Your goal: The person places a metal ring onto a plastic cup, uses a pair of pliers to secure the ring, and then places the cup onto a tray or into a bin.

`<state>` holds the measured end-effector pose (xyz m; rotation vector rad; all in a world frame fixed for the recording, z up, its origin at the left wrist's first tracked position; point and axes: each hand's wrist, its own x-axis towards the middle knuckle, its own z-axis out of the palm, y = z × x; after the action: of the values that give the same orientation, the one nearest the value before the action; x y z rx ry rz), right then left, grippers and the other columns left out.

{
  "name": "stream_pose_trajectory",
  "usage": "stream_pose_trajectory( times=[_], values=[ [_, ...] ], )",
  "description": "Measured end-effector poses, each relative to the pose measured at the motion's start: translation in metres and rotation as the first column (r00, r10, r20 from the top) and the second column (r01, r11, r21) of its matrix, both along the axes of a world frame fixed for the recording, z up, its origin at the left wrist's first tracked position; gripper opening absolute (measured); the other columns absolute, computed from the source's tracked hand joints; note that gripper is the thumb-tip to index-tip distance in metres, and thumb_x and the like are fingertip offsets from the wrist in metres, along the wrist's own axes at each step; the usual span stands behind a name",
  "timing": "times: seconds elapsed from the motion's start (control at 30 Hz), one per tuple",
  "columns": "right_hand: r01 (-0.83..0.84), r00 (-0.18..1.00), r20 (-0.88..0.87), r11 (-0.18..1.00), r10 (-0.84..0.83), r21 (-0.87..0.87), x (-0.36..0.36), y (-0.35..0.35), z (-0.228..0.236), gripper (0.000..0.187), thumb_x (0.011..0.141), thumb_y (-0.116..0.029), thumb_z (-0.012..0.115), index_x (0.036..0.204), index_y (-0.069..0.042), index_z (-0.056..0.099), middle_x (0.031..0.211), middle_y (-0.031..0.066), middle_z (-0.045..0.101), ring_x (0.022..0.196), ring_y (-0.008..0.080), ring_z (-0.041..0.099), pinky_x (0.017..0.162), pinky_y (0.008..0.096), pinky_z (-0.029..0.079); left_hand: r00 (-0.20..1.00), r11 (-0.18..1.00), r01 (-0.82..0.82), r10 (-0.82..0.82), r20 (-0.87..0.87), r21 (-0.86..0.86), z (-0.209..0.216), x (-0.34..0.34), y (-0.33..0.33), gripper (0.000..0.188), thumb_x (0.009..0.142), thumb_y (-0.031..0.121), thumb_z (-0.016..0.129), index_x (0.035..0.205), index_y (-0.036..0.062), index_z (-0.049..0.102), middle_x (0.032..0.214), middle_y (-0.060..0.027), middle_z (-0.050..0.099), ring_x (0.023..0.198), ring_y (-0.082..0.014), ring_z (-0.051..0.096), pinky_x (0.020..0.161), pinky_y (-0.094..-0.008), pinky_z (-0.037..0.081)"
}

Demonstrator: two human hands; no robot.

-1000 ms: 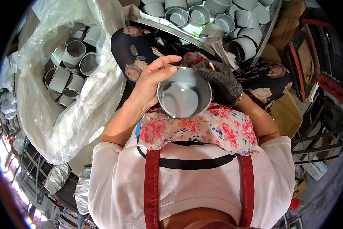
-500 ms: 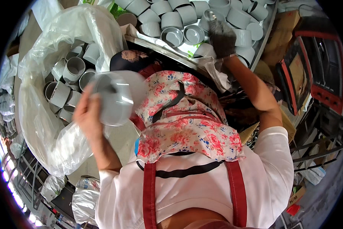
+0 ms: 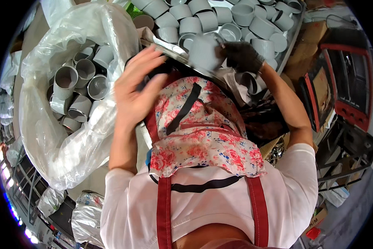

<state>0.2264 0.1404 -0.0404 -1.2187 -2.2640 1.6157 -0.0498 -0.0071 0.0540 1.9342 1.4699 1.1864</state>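
My right hand, in a dark glove, grips a grey plastic pipe fitting by its right side, over the near edge of the metal tray. The held fitting is smeared by motion. My bare left hand has its fingers spread and nothing in it, between the plastic bag and the tray. Many short, round grey fittings are heaped in the tray. More grey fittings lie inside the large clear plastic bag at my left, its mouth wide and its rim rolled out.
A floral apron covers my lap. Crumpled pale wrapping hangs at the tray's near edge. Right of the tray stand a cardboard box and a red-and-black frame. White sacks lie at the lower left.
My left hand no longer holds a grey fitting and has moved right, away from the bag. My right hand has drawn a fitting from the heap toward me and leftward.
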Motion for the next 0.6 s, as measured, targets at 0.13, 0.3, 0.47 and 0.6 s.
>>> stream_pose_trajectory(
  times=[0.13,0.3,0.47,0.6],
  values=[
    [-0.186,0.963,-0.251,0.923,0.103,-0.337,0.001,-0.071,0.062,0.025,0.078,-0.021,0.061,0.096,-0.004,0.061,0.062,0.0057,0.059,0.053,0.0110,0.056,0.051,0.0238,0.045,0.928,0.929,0.367,-0.369,-0.041,-0.047,-0.022,0.050,0.016,0.056,0.064,0.021,0.069,0.115,0.0034,0.050,0.106,-0.0136,0.055,0.098,-0.0259,0.052,0.089,-0.0335,0.038],
    [-0.099,0.978,-0.194,0.986,0.071,-0.137,-0.003,-0.134,0.048,0.026,0.083,-0.018,0.055,0.103,-0.002,0.058,0.081,0.0095,0.062,0.071,0.0148,0.058,0.064,0.0268,0.047,0.814,0.672,0.559,-0.332,0.477,-0.486,-0.055,0.045,-0.024,0.027,0.063,0.009,0.074,0.087,0.0021,0.065,0.065,0.0006,0.049,0.066,-0.0095,0.047,0.061,-0.0215,0.037],
    [-0.224,0.947,-0.160,0.931,0.277,0.288,-0.002,-0.144,0.008,0.027,0.084,-0.019,0.052,0.105,-0.005,0.057,0.097,0.0123,0.060,0.085,0.0222,0.058,0.078,0.0291,0.045,0.859,0.813,0.377,-0.129,0.495,-0.444,-0.077,0.031,-0.066,0.023,0.068,0.003,0.069,0.091,0.0029,0.066,0.086,-0.0020,0.052,0.079,-0.0104,0.049,0.069,-0.0212,0.039],
    [-0.260,0.846,-0.192,0.699,0.498,0.666,0.000,-0.136,0.002,0.022,0.073,-0.009,0.058,0.095,-0.005,0.058,0.090,0.0098,0.061,0.079,0.0251,0.059,0.070,0.0322,0.049,0.835,0.843,0.301,-0.007,0.551,-0.446,-0.086,0.030,-0.080,0.018,0.072,0.003,0.065,0.090,-0.0010,0.065,0.098,-0.0051,0.052,0.091,-0.0135,0.048,0.080,-0.0249,0.039]
  ],
)
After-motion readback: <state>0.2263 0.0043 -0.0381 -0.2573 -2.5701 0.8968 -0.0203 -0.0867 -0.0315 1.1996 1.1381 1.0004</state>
